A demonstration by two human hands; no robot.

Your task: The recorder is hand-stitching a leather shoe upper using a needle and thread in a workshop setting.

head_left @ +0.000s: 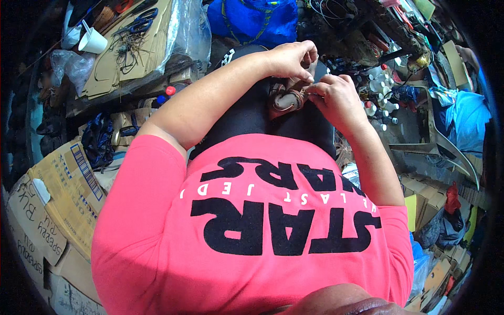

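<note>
A brown strappy sandal [286, 103], seemingly fitted on a pale foot-shaped form, rests between my thighs with its thin straps crossing over it. My left hand [294, 60] reaches over its far end, thumb and fingers pinched together. Just right of the sandal, my right hand [336, 100] is closed too, its thumb and fingertips on a thin strap at the sandal's side. The fingertips of both hands come close together. Whatever lies between the left fingertips is too small to make out.
Brown cardboard pieces [113, 65] lie at the far left with blue-handled scissors [142, 22] and a white cup [93, 41]. A blue bag [254, 21] sits ahead. Several small bottles [379, 86] crowd the right side. Cardboard boxes [65, 184] are stacked at left.
</note>
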